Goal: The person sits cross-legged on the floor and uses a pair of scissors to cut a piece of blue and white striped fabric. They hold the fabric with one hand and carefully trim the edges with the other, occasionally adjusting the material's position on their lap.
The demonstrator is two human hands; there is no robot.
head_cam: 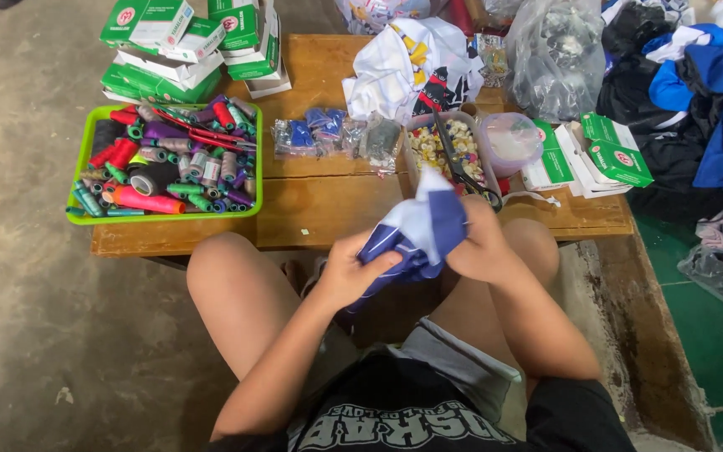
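Both hands closed on cloth (418, 234), left hand (346, 272) low at near-left end, right hand (479, 243) higher at right; long axis slanting up-right toward worktop (320, 201); scissors (460, 163) just beyond right hand.

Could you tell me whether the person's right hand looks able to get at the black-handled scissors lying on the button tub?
Probably yes: the right hand sits just below the scissors, with nothing between them, though its fingers now grip the blue and white cloth.

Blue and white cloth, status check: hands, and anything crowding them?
Left hand, right hand both grip cloth. Held over knees. Scissors lie just beyond on table.
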